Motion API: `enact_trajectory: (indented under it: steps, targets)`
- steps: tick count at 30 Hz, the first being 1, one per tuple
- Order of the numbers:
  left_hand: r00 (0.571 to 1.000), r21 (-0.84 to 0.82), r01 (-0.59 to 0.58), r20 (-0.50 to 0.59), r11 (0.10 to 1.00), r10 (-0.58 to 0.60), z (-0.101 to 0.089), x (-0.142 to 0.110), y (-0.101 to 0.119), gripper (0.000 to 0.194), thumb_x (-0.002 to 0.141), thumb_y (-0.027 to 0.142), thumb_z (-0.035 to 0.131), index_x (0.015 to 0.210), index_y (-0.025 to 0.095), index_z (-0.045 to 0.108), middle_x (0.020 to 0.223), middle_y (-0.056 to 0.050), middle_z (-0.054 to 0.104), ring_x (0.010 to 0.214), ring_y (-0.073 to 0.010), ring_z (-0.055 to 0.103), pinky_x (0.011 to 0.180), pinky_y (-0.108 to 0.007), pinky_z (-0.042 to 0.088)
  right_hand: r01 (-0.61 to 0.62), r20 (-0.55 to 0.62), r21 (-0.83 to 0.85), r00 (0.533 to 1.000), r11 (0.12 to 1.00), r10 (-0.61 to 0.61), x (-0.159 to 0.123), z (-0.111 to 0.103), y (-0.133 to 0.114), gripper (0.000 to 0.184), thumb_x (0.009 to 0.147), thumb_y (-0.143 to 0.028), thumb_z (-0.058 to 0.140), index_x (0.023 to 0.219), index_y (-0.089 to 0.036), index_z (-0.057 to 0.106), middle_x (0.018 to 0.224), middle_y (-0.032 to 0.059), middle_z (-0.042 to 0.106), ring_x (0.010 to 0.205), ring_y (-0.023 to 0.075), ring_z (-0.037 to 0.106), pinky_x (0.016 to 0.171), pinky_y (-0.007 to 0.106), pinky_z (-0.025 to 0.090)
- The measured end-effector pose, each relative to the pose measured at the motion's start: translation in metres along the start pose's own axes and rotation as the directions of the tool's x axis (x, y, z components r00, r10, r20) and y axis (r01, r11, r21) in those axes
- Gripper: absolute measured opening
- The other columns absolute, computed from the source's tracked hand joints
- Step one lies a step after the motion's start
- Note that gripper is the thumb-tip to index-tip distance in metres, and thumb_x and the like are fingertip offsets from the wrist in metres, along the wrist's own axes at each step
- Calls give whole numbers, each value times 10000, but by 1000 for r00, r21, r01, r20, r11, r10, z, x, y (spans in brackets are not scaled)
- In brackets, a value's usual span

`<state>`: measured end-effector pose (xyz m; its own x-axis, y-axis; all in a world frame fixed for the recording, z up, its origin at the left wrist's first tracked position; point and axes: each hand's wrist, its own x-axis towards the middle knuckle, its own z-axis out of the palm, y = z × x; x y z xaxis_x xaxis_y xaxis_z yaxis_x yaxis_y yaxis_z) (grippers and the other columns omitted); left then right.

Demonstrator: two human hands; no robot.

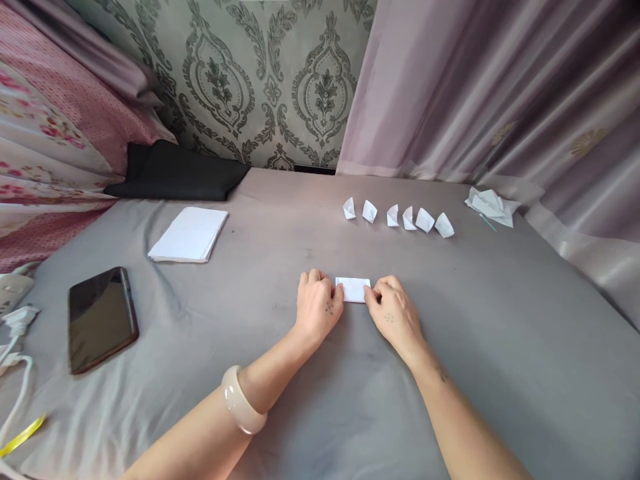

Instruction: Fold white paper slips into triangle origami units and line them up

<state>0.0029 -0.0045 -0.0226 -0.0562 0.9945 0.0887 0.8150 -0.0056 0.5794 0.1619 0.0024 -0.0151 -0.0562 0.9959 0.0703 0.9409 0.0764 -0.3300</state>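
Note:
Between my two hands is a small folded piece of white paper (354,291), a flat rectangle lying wider than it is deep. My left hand (319,303) grips its left end, thumb on top and the other fingers curled. At the right end, my right hand (394,308) pinches the paper in the same way. Beyond the hands, several small folded white paper shapes (425,220) stand in a row on the grey cloth (500,320). A stack of white paper sheets (190,233) lies to the left.
A dark phone (103,319) lies at the left, near a white plug with cables (20,320) and a yellow strip (23,437). Black folded fabric (177,172) sits at the back left. Crumpled white paper (493,205) lies at the back right by the curtain (450,87).

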Motion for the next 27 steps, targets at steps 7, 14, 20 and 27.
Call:
enact_trajectory:
  steps: [7,14,20,27]
  targets:
    - [1000,46,-4,-14,999,5,2,1,2,349,886,263,464,552,179,518,810,-102,551,791,-226,454,766,-383,430,-5,-6,-20,1000,1000,5,0,3,0,305,910,-362,471,667,-196,550,937,55,590,726,155,551,585,290,323]
    - [1000,72,-13,-12,997,14,2,2,1,344,882,272,474,556,181,530,809,-101,551,792,-227,458,766,-385,430,-12,0,-38,1000,999,12,1,1,-2,306,914,-358,462,672,-199,561,931,59,595,734,162,560,572,292,320]
    - [999,79,-38,-22,996,40,3,1,-1,348,888,278,466,560,181,526,815,-102,552,796,-229,455,761,-384,423,-17,-6,-43,1000,999,16,0,1,-2,297,917,-353,458,687,-198,565,938,62,595,761,168,571,588,286,332]
    - [995,166,-90,-20,982,95,4,1,-2,345,904,289,435,597,179,544,821,-109,554,779,-231,463,773,-389,410,-8,5,-69,1000,998,9,-1,0,-5,295,929,-345,440,706,-195,563,958,82,599,770,175,576,610,288,348]
